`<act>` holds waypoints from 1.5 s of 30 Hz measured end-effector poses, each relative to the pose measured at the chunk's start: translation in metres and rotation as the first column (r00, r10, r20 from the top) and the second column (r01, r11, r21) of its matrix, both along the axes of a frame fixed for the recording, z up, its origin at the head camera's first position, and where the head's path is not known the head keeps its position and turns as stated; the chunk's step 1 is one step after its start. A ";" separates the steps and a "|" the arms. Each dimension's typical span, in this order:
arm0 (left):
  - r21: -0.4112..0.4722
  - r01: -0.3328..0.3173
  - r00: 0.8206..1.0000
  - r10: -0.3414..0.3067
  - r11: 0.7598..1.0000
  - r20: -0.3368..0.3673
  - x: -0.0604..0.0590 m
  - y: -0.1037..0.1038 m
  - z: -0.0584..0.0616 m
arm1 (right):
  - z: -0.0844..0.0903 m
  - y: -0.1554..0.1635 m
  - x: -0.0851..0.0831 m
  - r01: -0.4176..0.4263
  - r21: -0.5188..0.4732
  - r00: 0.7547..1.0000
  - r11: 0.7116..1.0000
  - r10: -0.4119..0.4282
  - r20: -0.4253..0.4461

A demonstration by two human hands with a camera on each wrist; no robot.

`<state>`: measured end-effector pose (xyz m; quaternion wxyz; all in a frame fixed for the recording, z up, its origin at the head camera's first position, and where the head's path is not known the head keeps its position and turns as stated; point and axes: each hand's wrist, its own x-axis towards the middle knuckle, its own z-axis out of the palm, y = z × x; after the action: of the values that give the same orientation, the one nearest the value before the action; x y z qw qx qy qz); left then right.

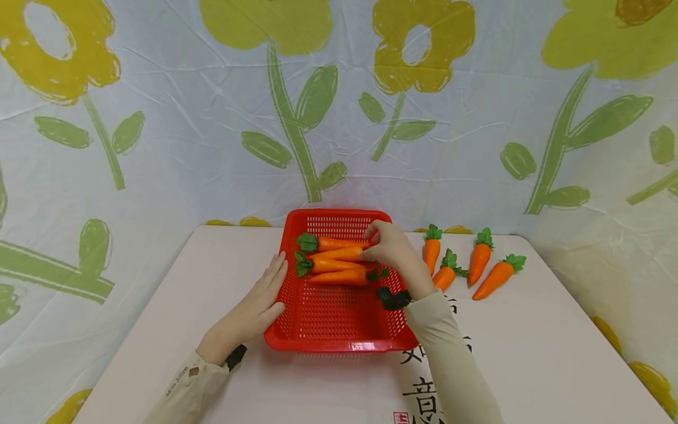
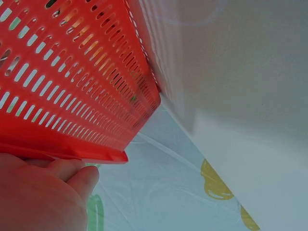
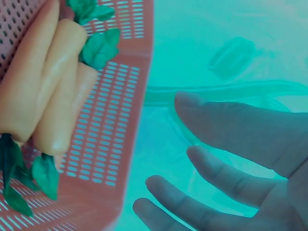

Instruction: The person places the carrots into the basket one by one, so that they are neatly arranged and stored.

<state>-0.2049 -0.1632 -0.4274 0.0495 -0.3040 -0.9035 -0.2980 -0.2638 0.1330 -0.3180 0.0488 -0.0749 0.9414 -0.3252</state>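
A red plastic basket (image 1: 339,321) with slotted walls stands on the table, several orange carrots (image 1: 339,277) with green leafy tops lying inside it. My left hand (image 1: 254,303) touches the basket's left rim with its fingers extended; the left wrist view shows its fingers (image 2: 83,180) against the rim. Over the basket's right side is my right hand (image 1: 394,250), close to the carrots. In the right wrist view, its spread, slightly bent fingers (image 3: 226,180) hold nothing and stand apart from the carrots (image 3: 57,82).
Several more carrots (image 1: 479,265) lie on the white table (image 1: 529,353) right of the basket, some close to my right forearm. Black brush characters (image 1: 425,400) mark the table's front. Behind hangs a white cloth (image 1: 212,118) with yellow flowers.
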 end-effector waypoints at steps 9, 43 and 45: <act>0.001 0.001 1.000 -0.001 1.000 -0.009 0.000 0.000 0.000 | 0.010 0.016 0.023 0.029 -0.025 0.996 0.999 -0.031 -0.085; -0.001 -0.004 1.000 0.004 1.000 -0.009 0.000 0.001 -0.001 | -0.045 0.124 0.044 0.242 0.039 0.957 0.970 -0.232 -0.173; 0.000 -0.005 1.000 0.005 1.000 -0.002 0.000 0.001 -0.001 | -0.055 0.126 0.039 0.258 0.063 0.959 0.964 -0.247 -0.135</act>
<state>-0.2044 -0.1623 -0.4281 0.0512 -0.3022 -0.9042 -0.2974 -0.2250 0.2591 -0.3727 -0.0498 0.0275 0.9567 -0.2855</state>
